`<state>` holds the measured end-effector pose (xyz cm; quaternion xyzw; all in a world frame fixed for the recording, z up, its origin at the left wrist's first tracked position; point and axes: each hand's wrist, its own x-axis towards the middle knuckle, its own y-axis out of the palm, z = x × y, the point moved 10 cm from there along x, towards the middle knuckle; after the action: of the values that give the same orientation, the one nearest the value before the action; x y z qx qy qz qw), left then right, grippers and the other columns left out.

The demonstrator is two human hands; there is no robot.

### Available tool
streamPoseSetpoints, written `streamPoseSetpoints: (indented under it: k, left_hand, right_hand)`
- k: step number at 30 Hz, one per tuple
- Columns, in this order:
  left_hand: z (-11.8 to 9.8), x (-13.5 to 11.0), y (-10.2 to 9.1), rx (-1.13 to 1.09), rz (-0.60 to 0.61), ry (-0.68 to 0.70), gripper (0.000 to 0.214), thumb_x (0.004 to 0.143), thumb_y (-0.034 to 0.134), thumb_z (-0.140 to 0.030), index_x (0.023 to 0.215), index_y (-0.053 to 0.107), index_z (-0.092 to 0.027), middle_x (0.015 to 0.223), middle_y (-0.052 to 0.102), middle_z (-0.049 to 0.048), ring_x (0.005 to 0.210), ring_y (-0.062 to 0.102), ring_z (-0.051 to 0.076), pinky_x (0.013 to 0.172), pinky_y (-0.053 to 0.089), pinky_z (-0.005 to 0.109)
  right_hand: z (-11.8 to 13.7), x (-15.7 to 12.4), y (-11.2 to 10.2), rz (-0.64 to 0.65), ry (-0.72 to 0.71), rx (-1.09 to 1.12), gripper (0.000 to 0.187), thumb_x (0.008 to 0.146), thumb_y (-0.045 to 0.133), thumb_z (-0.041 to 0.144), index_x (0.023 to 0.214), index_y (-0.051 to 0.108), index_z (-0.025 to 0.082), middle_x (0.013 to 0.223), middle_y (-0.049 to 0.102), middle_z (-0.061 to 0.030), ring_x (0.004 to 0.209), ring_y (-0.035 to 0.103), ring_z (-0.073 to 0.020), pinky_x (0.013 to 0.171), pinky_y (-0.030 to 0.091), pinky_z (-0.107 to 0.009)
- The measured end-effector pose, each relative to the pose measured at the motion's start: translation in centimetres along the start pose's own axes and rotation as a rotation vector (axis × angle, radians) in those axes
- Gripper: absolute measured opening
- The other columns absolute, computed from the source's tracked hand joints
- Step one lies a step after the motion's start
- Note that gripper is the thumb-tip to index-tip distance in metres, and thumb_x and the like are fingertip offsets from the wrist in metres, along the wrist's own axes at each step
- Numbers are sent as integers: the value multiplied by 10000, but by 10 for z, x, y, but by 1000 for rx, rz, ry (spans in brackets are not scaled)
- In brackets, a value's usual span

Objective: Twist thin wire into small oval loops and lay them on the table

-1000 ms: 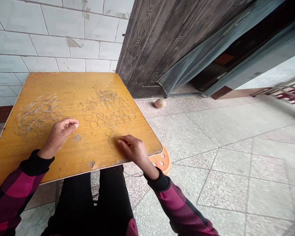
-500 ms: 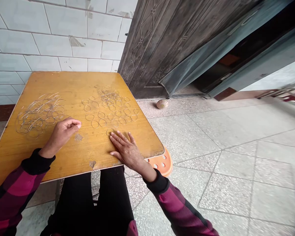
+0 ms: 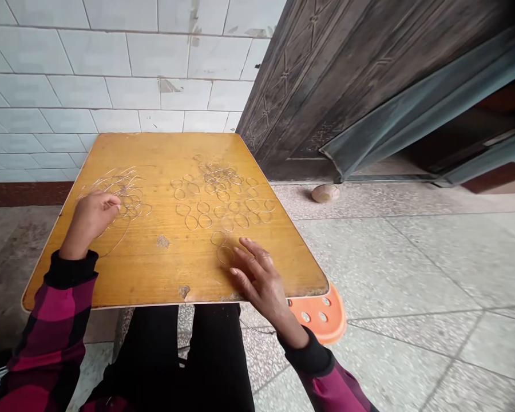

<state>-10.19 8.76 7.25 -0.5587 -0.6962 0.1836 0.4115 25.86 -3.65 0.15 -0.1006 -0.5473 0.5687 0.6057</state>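
While the left hand point(image 3: 90, 220) sits curled over the wire tangle point(image 3: 131, 194), its grip closed, though whether on a strand I cannot tell, the right hand point(image 3: 260, 280) lies open, fingers spread, just beside two wire loops point(image 3: 221, 249) near the tabletop point(image 3: 111, 274) edge; more separate loops point(image 3: 223, 209) lie in rows between.

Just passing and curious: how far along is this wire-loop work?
Done, by the look of it: rows of small wire loops lie spread across the wooden tabletop. In hand: the right hand rests open beside two loops; the left hand is at the tangled wire heap. Left: that heap, still a sizeable snarl.
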Motion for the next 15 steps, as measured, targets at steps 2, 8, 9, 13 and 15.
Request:
streamPoseSetpoints:
  k: [2, 8, 9, 13, 15]
  left_hand:
    - [-1, -1, 15, 140, 83, 51, 115, 716, 595, -210, 632, 670, -238, 729, 635, 44, 667, 537, 207, 634, 358, 320]
    - [-15, -9, 57, 345, 216, 117, 150, 753, 566, -183, 633, 647, -224, 754, 603, 76, 714, 560, 235, 641, 356, 321]
    - [-16, -11, 61, 378, 227, 110, 145, 757, 571, -184, 637, 647, -215, 773, 602, 86, 730, 566, 242, 646, 357, 323]
    - [-13, -13, 70, 529, 250, 54, 176, 792, 526, -176, 667, 649, -182, 873, 612, 126, 748, 584, 257, 630, 353, 330]
    - [-9, -12, 71, 580, 264, 41, 200, 787, 501, -150, 648, 643, -171, 871, 615, 131, 720, 582, 248, 611, 348, 326]
  right_hand:
    - [2, 0, -3, -24, -6, 4, 412, 918, 563, 315, 1323, 518, 254, 1385, 514, -150, 1296, 479, -327, 1014, 443, -569]
    - [4, -1, -7, -61, 12, 12, 342, 917, 555, 288, 1257, 568, 260, 1326, 550, -134, 1244, 513, -323, 986, 462, -564]
    - [4, -1, -8, -64, 11, 11, 336, 917, 554, 290, 1251, 573, 262, 1321, 552, -132, 1240, 515, -325, 982, 463, -566]
    - [5, -1, -7, -67, 0, 0, 325, 916, 551, 292, 1238, 583, 263, 1313, 558, -132, 1233, 517, -329, 977, 463, -571]
    - [6, 0, -7, -65, -6, -3, 324, 917, 548, 285, 1238, 583, 265, 1313, 557, -131, 1232, 517, -330, 976, 462, -571]
